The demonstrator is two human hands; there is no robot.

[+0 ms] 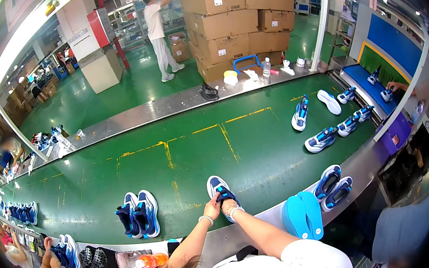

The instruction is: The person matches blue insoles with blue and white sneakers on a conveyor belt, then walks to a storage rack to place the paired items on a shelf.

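A blue and white sneaker (214, 183) lies on the green conveyor belt near its front edge, toe pointing away from me. My left hand (211, 208) pinches the dark upper at the shoe's opening, on its left side. My right hand (229, 205) reaches into the opening, and its fingers are hidden inside the shoe. To the left, a pair of similar sneakers (147, 214) rests on the belt. At the right by the metal edge sit two more sneakers (337, 191), beside a pair of bright blue insoles (304, 215).
Several sneakers (321, 140) ride at the belt's far right, before a blue-padded machine (372, 80) where another person's hand touches a shoe. Stacked cartons (231, 26) stand beyond the far ledge. An orange-filled bottle (153, 261) lies by my left forearm. Co-workers sit at lower left.
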